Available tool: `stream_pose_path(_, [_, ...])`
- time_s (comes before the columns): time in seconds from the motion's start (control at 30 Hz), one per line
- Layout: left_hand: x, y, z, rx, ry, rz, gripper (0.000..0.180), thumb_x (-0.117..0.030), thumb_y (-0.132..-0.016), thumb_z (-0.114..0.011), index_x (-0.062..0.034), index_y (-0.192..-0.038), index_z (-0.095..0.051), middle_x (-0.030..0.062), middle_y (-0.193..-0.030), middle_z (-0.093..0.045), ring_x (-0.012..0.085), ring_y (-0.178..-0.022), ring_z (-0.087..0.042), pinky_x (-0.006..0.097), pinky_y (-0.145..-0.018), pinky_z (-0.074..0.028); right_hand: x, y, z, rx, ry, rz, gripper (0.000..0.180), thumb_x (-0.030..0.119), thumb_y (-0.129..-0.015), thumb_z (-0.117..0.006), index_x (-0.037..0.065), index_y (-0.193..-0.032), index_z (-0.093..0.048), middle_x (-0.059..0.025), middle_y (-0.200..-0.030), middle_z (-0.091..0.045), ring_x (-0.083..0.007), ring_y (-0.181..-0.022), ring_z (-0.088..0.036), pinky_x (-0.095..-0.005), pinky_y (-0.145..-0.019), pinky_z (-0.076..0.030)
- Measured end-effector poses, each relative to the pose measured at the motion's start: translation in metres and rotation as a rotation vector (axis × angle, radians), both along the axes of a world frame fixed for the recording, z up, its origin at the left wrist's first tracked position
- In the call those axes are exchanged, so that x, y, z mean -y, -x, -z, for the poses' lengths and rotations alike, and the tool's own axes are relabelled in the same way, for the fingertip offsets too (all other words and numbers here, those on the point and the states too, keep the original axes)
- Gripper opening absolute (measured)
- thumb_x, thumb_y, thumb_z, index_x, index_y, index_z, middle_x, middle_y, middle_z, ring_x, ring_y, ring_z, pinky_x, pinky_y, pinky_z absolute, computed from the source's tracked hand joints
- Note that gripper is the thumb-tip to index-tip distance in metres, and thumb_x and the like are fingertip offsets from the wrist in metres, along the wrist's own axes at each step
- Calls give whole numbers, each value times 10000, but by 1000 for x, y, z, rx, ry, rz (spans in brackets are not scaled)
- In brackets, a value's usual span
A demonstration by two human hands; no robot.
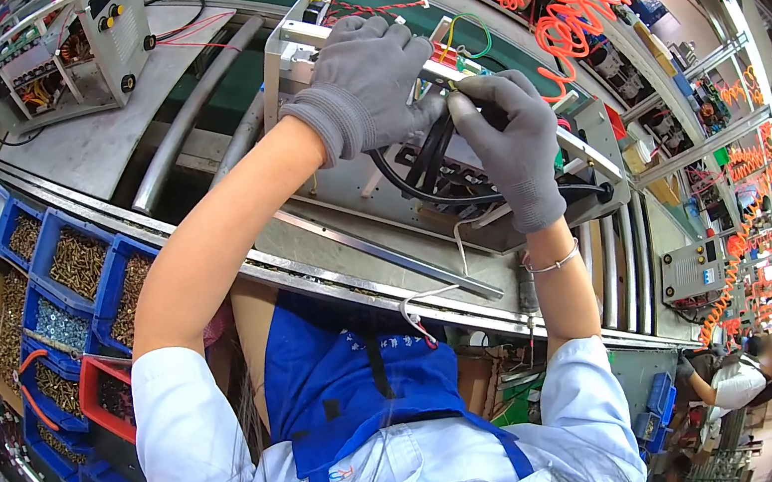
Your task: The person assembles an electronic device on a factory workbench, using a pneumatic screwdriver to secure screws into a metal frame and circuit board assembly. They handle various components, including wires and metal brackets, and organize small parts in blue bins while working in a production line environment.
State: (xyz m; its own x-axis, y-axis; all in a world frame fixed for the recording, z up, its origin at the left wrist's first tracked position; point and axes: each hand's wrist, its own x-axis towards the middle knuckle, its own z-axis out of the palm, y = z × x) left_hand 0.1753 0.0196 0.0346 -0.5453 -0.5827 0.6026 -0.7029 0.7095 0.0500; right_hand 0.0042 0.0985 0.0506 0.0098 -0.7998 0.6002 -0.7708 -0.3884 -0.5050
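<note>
Across the open metal chassis (pixel 600 138), my right hand (pixel 510 132) pinches the looping black cable (pixel 434 155), probably to steady its end; my left hand (pixel 369 72) hides its grip, so I can't tell.

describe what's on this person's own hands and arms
The left hand and right hand wear plain grey gloves with snug ribbed cuffs. A thin silvery bracelet circles the right wrist. Pale blue sleeves end near the elbows, leaving the forearms uncovered.
</note>
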Motion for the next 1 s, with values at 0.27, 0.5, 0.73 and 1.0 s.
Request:
stream_pose_path(0.27, [3, 15, 13, -64, 122, -136, 548, -480, -671, -720, -99, -1046, -599, 112, -1063, -616, 258, -1033, -566, 404, -957, -375, 2, -5, -3, -103, -4, 20, 170, 204, -791, -712, 61, -884, -714, -97, -856, -634, -224, -706, -627, -318, -646, -494])
stream_pose_path(0.5, [9, 18, 15, -63, 139, -115, 565, -464, -618, -742, -101, -1031, -610, 105, -1025, -615, 248, -987, -571, 401, -902, -384, 2, -18, -3, -266, 81, 121, 178, 248, -796, -690, 75, -839, -702, -116, -846, -621, -287, -731, -632, -374, -650, -495])
stream_pose_path(0.73, [11, 15, 15, -79, 136, -104, 536, -455, -620, -731, -113, -1017, -614, 92, -1006, -621, 245, -985, -573, 401, -886, -387, 7, -20, 3, -298, 129, 145, 169, 240, -783, -700, 80, -837, -686, -106, -829, -600, -276, -715, -616, -384, -635, -485])
stream_pose_path(1.0, [8, 15, 16, -127, 158, -85, 525, -454, -635, -731, -116, -1013, -594, 92, -983, -609, 258, -989, -571, 418, -894, -393, 12, -19, 0, -278, 127, 243, 349, 180, -748, -749, 75, -1014, -549, -86, -940, -587, -267, -881, -604, -390, -744, -486])
